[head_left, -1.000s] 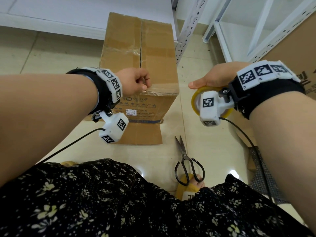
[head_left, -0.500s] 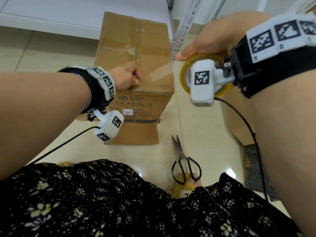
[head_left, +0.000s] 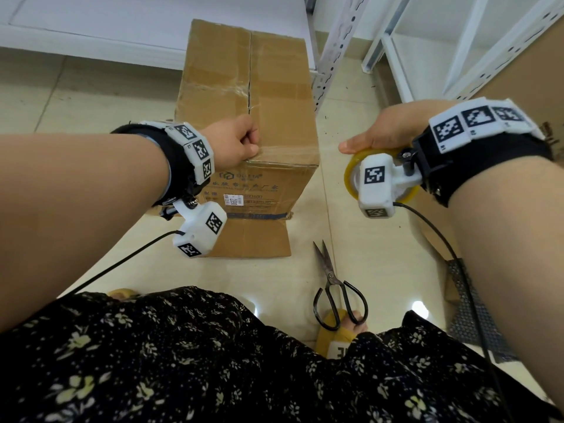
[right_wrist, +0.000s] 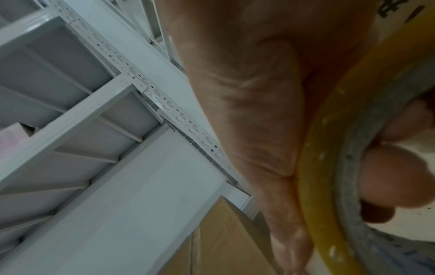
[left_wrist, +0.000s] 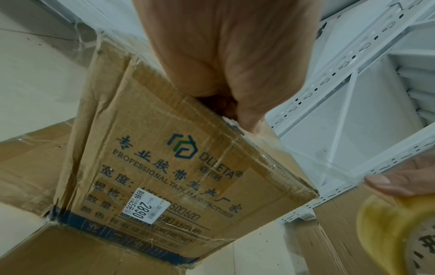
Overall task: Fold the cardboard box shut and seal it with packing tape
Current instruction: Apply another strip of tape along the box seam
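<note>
A brown cardboard box stands on the floor with its top flaps folded shut and a seam down the middle. My left hand is curled at the near top edge, thumb holding the tape end down on the box. A clear strip of tape runs from there to the right, to the yellow tape roll. My right hand grips that roll in the air beside the box, thumb on its rim and fingers through the core.
Black scissors lie on the tiled floor near my foot. A loose bottom flap lies flat in front of the box. White metal shelving stands behind and to the right, with more cardboard at the far right.
My left hand has brought the tape end down onto the box's near top edge. My right hand lifted the roll, then lowered it back to the right, drawing out tape.
</note>
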`<action>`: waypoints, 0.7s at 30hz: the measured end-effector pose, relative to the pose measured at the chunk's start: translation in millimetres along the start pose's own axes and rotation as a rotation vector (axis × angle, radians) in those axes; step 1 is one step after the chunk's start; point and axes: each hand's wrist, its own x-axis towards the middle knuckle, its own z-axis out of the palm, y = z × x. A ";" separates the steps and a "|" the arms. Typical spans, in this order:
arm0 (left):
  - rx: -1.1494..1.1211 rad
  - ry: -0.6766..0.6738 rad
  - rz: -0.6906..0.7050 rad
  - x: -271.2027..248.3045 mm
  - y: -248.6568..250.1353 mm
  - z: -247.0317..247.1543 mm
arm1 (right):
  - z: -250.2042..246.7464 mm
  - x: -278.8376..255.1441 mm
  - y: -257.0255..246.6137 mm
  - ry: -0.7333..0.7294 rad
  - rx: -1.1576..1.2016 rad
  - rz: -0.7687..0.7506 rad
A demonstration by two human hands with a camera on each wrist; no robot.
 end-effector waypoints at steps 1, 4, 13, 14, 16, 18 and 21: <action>0.007 -0.002 0.007 -0.3 0.1 0.5 | 3.5 2.8 1.5 -0.004 0.004 0.002; 0.016 -0.014 0.013 0.0 -0.9 1.2 | 12.9 8.2 4.4 -0.017 0.012 -0.002; -0.023 -0.037 0.011 -3.2 0.7 0.5 | 32.9 21.6 3.6 0.031 0.120 0.023; -0.027 -0.037 0.013 -3.9 1.2 0.5 | 36.1 23.3 3.5 0.038 0.120 0.023; -0.039 -0.036 0.013 -5.1 1.9 0.4 | 42.9 26.4 2.7 0.053 0.105 0.021; -0.060 -0.033 0.012 -5.5 2.0 0.1 | 48.6 28.9 1.3 0.070 0.101 0.020; -0.071 -0.020 0.020 -7.3 2.9 -0.5 | 54.5 32.9 -2.0 0.074 0.120 0.020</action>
